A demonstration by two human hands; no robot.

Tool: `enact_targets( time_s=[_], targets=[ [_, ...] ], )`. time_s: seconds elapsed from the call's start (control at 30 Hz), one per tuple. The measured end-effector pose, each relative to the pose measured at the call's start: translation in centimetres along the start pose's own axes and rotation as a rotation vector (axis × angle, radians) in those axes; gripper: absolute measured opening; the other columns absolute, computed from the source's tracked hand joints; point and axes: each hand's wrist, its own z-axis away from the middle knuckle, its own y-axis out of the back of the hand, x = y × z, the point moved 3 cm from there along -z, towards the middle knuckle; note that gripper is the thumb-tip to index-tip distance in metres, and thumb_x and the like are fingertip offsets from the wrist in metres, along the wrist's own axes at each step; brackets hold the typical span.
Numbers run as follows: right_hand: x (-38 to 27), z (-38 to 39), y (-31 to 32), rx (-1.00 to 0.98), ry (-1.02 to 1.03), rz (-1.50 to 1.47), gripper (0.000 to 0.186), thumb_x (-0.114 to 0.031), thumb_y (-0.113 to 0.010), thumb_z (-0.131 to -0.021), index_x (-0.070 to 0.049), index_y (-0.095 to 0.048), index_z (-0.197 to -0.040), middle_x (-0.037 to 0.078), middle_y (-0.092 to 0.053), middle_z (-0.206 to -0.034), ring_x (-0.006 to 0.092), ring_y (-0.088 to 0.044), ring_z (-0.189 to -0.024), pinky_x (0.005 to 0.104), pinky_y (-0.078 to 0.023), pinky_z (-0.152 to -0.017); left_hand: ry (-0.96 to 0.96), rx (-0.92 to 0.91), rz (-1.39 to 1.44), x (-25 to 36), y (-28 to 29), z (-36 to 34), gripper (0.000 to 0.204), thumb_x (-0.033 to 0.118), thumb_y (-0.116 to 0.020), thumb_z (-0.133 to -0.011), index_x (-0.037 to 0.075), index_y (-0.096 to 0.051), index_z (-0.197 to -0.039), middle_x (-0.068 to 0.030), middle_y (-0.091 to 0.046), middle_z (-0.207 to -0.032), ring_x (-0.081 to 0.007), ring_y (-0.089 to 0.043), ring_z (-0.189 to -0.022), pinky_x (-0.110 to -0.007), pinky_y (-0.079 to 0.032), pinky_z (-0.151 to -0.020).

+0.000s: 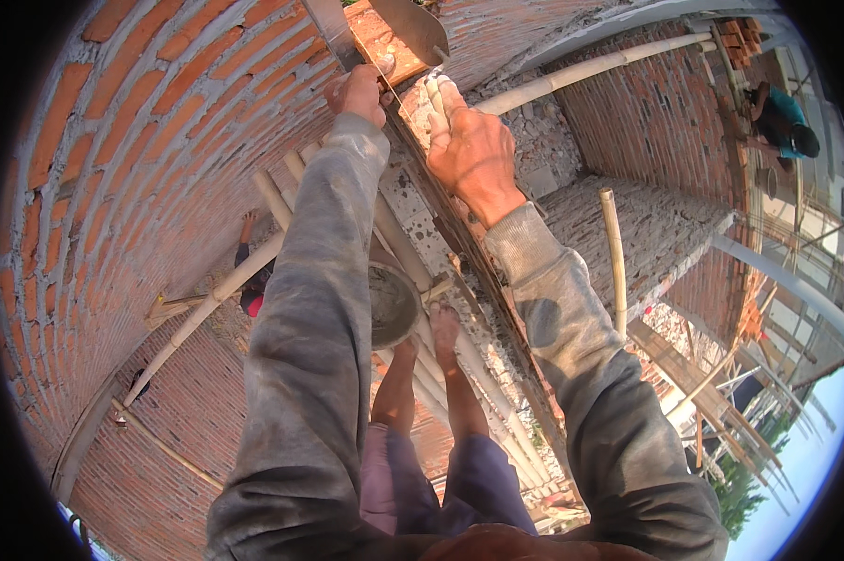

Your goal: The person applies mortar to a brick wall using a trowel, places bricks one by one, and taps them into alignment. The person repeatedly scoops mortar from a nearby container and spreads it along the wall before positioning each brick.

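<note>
My right hand [475, 154] is wrapped round the handle of a trowel [424, 30], whose broad grey blade points away from me over the top of the wall. Beside the blade lies an orange brick [382, 47]. My left hand [358, 96] is closed at the brick's near left side, by a thin straight line running along the wall edge; what its fingers grip is hidden. Both arms reach forward in dusty grey sleeves. Below them, near my bare feet, a round bucket [394, 304] contains grey wet mortar.
A tall brick wall [113, 187] rises on my left. Bamboo poles [197, 318] cross below, and another pole [613, 262] stands at right. One person [785, 122] in teal is at far right; another [253, 280] is lower left. I stand high on bamboo scaffolding.
</note>
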Motion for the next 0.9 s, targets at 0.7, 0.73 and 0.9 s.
enact_targets(
  time_s=[0.7,0.73,0.9],
  targets=[
    [7.1,0.6,4.9,-0.126,-0.074,-0.782,0.048,-0.034,-0.072,-0.105,0.006,-0.067,-0.131,-0.001,-0.064,-0.078,0.0055,-0.055,-0.057,0.0235,-0.04,-0.046,0.018,-0.146,-0.007,-1.5,0.8,-2.3,0.026,0.012,-0.087,-0.083,0.01,-0.071,-0.102,-0.0019,-0.067,-0.093,-0.0163,-0.061,-0.085,-0.043,-0.047,-0.083],
    [7.3,0.4,4.7,-0.127,-0.05,-0.746,0.047,-0.034,-0.074,-0.104,0.005,-0.068,-0.131,-0.002,-0.064,-0.078,0.0054,-0.054,-0.057,0.0239,-0.04,-0.047,0.022,-0.137,-0.015,-1.4,0.9,-1.9,0.026,0.012,-0.088,-0.082,0.011,-0.07,-0.101,-0.0015,-0.067,-0.093,-0.0159,-0.06,-0.084,-0.042,-0.047,-0.081],
    [7.0,-1.1,4.0,0.053,0.1,-0.619,0.036,-0.027,-0.072,-0.106,0.001,-0.07,-0.129,-0.003,-0.063,-0.08,0.0032,-0.055,-0.068,0.0233,-0.044,-0.058,-0.005,-0.069,-0.027,-0.5,0.7,-0.6,0.027,0.01,-0.09,-0.079,0.011,-0.066,-0.092,0.0,-0.063,-0.084,-0.0131,-0.059,-0.075,-0.033,-0.046,-0.062]
  ],
)
